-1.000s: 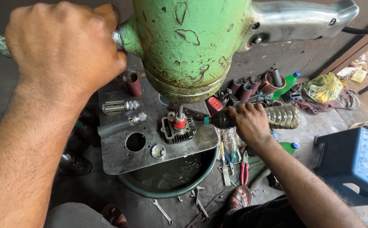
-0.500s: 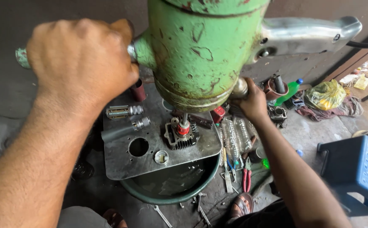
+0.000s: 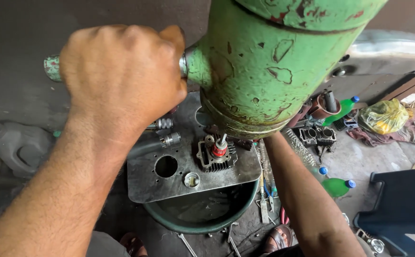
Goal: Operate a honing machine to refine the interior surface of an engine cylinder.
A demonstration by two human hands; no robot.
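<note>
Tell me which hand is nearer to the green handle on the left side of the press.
Left. The left hand is wrapped around the handle. The right hand is hidden behind the press; only its forearm shows, on the far side from the handle.

A green, chipped cast-metal machine housing [image 3: 274,66] fills the upper centre. Below it, mid-frame, a finned grey engine cylinder [image 3: 216,157] sits on a perforated steel plate [image 3: 169,183], which lies over a round dark basin [image 3: 202,212]. A blue plastic stool [image 3: 402,204] stands at lower right.

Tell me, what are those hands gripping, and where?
The left hand wraps the lever handle near the green machine body. The right hand is hidden behind it; cannot tell.
</note>
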